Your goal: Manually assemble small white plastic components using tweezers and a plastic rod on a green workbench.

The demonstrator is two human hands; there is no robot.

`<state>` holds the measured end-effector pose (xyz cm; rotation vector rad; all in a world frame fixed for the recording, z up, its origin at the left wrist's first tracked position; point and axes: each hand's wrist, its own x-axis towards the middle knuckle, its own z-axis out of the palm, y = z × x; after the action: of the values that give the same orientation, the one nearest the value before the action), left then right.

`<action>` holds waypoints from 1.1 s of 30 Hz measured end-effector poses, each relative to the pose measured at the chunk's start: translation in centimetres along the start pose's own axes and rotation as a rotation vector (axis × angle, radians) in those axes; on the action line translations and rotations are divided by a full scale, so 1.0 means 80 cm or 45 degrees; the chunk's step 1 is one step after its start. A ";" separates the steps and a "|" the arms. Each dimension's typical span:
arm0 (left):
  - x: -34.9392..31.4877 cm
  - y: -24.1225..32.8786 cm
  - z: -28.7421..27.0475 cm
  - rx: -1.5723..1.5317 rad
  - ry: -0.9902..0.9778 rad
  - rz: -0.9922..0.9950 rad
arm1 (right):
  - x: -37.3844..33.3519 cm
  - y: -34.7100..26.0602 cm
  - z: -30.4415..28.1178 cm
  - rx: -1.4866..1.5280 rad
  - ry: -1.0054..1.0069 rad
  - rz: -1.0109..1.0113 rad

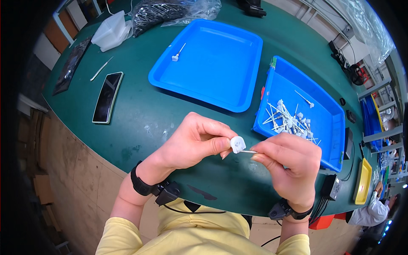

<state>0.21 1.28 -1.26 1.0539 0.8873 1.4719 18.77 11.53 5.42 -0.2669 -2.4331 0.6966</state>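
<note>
Between the thumb and fingers of my left hand (208, 138) is a small white plastic cap (237, 143), its hollow side showing. My right hand (291, 159) pinches a thin metal rod (247, 151). The rod's tip meets the cap's lower edge; whether the two are joined I cannot tell. Both hands are above the near part of the green table. Just beyond my right hand, a deep blue bin (335, 112) holds several white-headed parts (291, 121) with thin stems. One similar part (175, 57) lies in the shallow blue tray (204, 85) farther off.
A phone (107, 97) and a pen-like tool (101, 69) lie on the green table (131, 136) at left. White plastic containers (111, 32) and a bag of dark pieces (157, 17) stand at the back. A black box with cables (330, 187) and a yellow tray (362, 182) are at right, near another person (374, 210).
</note>
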 end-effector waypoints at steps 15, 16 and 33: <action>0.000 0.004 0.003 -0.416 -0.010 0.050 | -0.001 -0.009 0.023 -0.837 0.307 -0.738; 0.000 0.005 0.003 -0.400 -0.023 0.065 | 0.000 -0.010 0.023 -0.827 0.302 -0.733; -0.001 0.017 -0.005 0.169 -0.143 0.420 | -0.006 -0.016 0.014 -0.620 0.257 -0.633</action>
<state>-0.63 1.00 -0.18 1.4201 0.7640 1.6212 18.45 9.82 5.15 0.0828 -2.3026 -0.1371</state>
